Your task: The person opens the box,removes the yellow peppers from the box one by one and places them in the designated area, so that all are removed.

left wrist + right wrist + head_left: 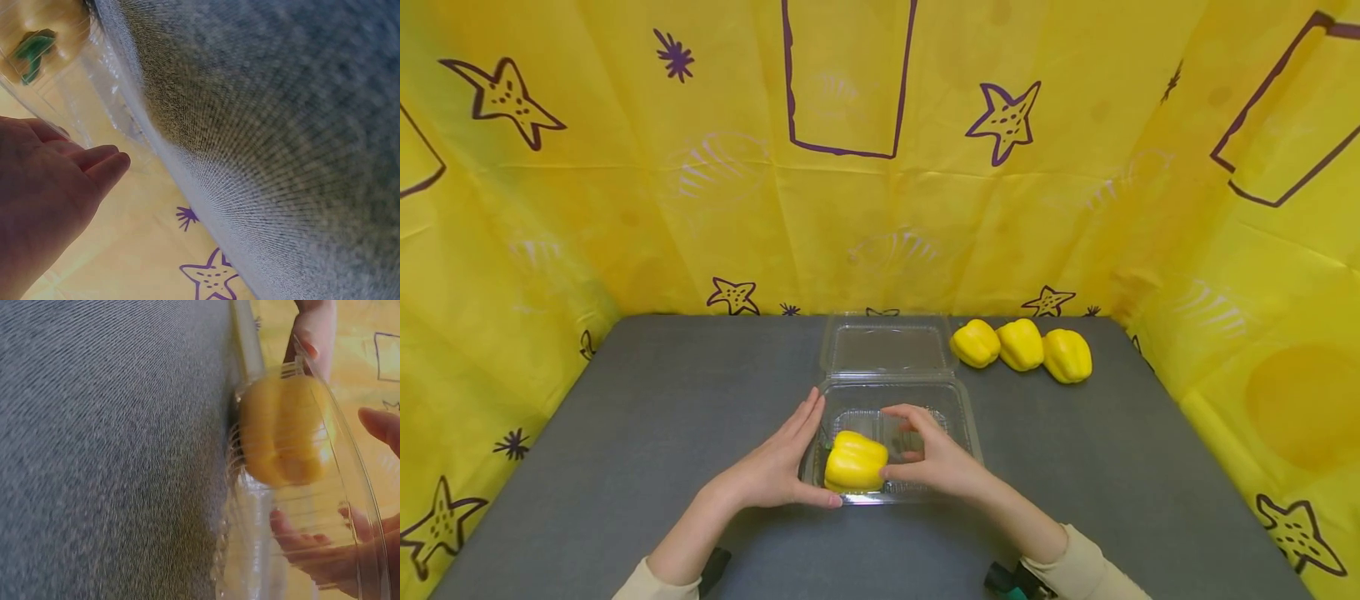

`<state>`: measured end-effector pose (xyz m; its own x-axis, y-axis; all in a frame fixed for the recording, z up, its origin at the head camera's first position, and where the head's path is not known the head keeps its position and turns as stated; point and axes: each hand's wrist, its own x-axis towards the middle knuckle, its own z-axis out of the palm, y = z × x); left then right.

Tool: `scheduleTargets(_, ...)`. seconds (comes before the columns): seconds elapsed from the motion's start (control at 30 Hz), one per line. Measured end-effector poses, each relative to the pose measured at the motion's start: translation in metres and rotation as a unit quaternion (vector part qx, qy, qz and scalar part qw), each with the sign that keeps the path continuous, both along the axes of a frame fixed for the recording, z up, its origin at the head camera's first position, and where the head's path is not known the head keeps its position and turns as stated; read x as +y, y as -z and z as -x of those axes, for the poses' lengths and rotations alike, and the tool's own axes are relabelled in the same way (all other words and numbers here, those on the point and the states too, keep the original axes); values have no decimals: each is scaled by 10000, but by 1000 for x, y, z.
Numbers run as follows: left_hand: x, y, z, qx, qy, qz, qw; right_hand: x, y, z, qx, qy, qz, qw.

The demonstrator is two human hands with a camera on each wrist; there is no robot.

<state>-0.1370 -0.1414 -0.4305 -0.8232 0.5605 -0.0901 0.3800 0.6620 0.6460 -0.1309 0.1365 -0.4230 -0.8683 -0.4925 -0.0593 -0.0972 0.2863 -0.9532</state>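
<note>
A yellow bell pepper (pixel 856 461) lies in the left front part of a clear plastic clamshell container (pixel 967 410), whose lid (pixel 891 347) is folded back. My left hand (pixel 771 467) rests against the container's left side, fingers fairly straight, thumb at the front rim. Inside the container, to the right of the pepper, is my right hand (pixel 938 457), its fingers loosely bent and apart with nothing between them. The right wrist view shows its thumb apart from the pepper (pixel 284 431). In the left wrist view the pepper's green stem (pixel 36 51) faces the left hand.
Three more yellow bell peppers, left (pixel 975 343), middle (pixel 1021 344) and right (pixel 1067 356), sit in a row at the back right of the grey table (pixel 700 383). A yellow patterned cloth (pixel 880 208) surrounds the table's back and sides.
</note>
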Motion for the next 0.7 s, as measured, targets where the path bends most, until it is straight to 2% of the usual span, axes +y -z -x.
scheduleTargets(0.17,0,0,0,36,8,4,10000,-5,2,0,-116,-62,10,9999)
scheduleTargets(0.47,0,-1,0,105,24,10,9999,-11,6,1,-69,-83,-212,9997)
scheduleTargets(0.7,0,0,0,59,13,9,10000,-15,8,3,-26,-269,-326,9991)
